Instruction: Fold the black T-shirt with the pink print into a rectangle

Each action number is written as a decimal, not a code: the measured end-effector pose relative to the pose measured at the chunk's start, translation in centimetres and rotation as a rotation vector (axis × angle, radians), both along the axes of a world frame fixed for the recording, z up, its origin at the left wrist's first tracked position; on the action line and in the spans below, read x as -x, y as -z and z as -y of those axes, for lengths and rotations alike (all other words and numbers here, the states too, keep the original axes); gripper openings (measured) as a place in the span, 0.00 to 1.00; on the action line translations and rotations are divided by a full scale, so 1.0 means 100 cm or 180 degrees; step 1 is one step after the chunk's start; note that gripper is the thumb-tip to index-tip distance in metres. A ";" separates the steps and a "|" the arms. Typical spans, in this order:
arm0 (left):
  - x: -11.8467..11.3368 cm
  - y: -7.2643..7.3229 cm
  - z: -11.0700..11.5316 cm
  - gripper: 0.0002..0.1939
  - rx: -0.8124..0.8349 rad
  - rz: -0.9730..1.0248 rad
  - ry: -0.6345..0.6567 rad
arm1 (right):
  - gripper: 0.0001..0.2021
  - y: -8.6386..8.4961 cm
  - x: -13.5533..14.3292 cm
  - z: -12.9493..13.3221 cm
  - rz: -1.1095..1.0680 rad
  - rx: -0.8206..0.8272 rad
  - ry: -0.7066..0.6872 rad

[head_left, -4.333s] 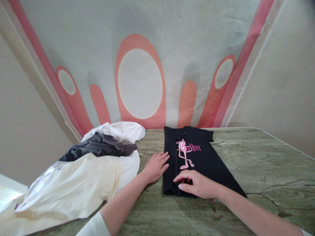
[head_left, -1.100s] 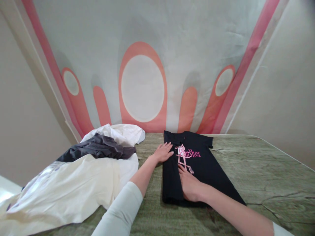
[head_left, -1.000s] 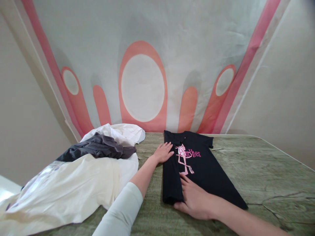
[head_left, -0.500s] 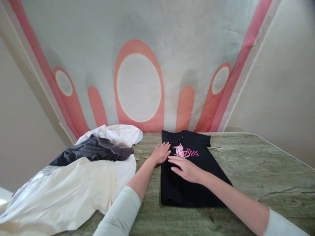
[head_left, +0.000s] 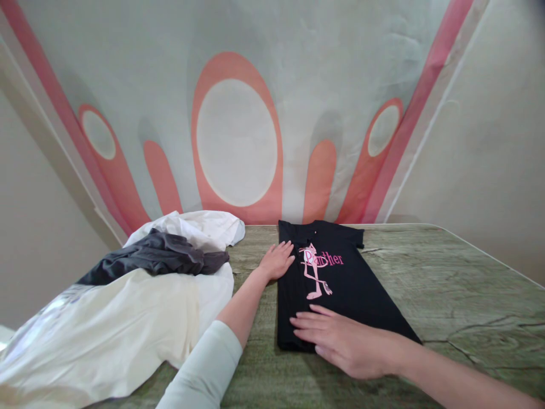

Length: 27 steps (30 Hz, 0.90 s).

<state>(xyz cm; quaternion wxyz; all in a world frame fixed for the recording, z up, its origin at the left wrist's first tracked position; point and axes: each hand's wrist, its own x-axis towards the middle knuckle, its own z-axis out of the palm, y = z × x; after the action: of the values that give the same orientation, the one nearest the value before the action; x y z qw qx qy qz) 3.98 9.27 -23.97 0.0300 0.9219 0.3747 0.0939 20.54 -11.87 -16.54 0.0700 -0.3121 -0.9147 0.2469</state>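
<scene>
A black T-shirt [head_left: 361,301] with a pink figure and pink lettering lies on the wood-patterned table, its left side folded inward and one sleeve pointing right. My left hand [head_left: 276,261] rests flat on the shirt's left edge near the top, fingers spread. Over the lower part of the shirt is my right hand [head_left: 347,342], palm down with its fingers stretched out; whether the palm touches the cloth I cannot tell. Neither hand grips anything.
To the left, a loose pile holds a cream garment [head_left: 128,324], a dark grey garment [head_left: 157,255] and a white garment [head_left: 208,227]. The table [head_left: 460,284] meets a wall with a pink and orange pattern.
My right hand has moved down the shirt towards its lower edge, uncovering the printed figure's legs. My left hand stays at the left edge. The camera view has shifted slightly.
</scene>
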 end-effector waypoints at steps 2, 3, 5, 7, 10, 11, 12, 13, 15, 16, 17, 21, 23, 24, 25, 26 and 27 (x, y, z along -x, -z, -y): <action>0.000 0.000 -0.001 0.25 0.0062 0.0088 -0.0004 | 0.21 -0.005 0.001 0.000 -0.0157 0.0032 -0.0097; 0.000 -0.001 -0.002 0.24 0.0121 0.0176 0.0010 | 0.20 -0.006 0.002 -0.005 -0.0244 -0.0001 -0.0028; 0.003 -0.002 -0.005 0.22 0.0337 0.0512 0.0071 | 0.19 -0.003 0.006 -0.021 -0.0421 -0.0157 0.0278; 0.008 -0.004 -0.009 0.20 0.0597 0.1123 0.0040 | 0.19 0.003 0.011 -0.044 -0.0547 -0.0363 0.0604; 0.015 -0.007 -0.014 0.19 0.0812 0.2048 -0.0262 | 0.20 0.016 0.021 -0.081 -0.0477 -0.0627 0.0800; 0.017 -0.007 -0.015 0.19 0.0837 0.2200 -0.0337 | 0.21 0.020 0.025 -0.092 -0.0374 -0.0693 0.0843; 0.018 -0.007 -0.016 0.18 0.0860 0.2257 -0.0361 | 0.23 0.024 0.028 -0.100 -0.0254 -0.0725 0.0883; 0.019 -0.006 -0.016 0.18 0.0875 0.2247 -0.0348 | 0.25 0.027 0.031 -0.106 -0.0128 -0.0723 0.0910; 0.018 -0.004 -0.016 0.17 0.0841 0.2127 -0.0282 | 0.29 0.032 0.038 -0.108 0.0065 -0.0642 0.0912; 0.018 -0.003 -0.016 0.16 0.0794 0.2044 -0.0257 | 0.31 0.034 0.040 -0.105 0.0114 -0.0597 0.0884; 0.018 -0.002 -0.016 0.16 0.0740 0.1952 -0.0245 | 0.33 0.035 0.043 -0.098 0.0136 -0.0553 0.0826; 0.017 0.000 -0.016 0.16 0.0598 0.1639 -0.0250 | 0.37 0.030 0.048 -0.055 0.0090 -0.0272 0.0411; 0.017 -0.001 -0.016 0.17 0.0584 0.1574 -0.0274 | 0.38 0.021 0.050 -0.031 0.0031 -0.0025 0.0154; 0.017 -0.001 -0.016 0.17 0.0582 0.1553 -0.0289 | 0.37 0.016 0.052 -0.021 -0.0024 0.0096 0.0020; 0.017 -0.001 -0.016 0.17 0.0574 0.1530 -0.0303 | 0.36 0.010 0.053 -0.012 -0.0095 0.0209 -0.0130; 0.017 -0.001 -0.016 0.17 0.0554 0.1512 -0.0310 | 0.35 0.005 0.054 -0.006 -0.0180 0.0312 -0.0312; 0.017 -0.002 -0.016 0.17 0.0522 0.1500 -0.0304 | 0.34 -0.001 0.056 -0.004 -0.0267 0.0392 -0.0483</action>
<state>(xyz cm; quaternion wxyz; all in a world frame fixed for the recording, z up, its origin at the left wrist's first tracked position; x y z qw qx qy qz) 2.26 10.86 -23.81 0.1867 0.8503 0.4069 0.2768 14.98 -11.51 -16.48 0.0700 -0.2351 -0.9151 0.3201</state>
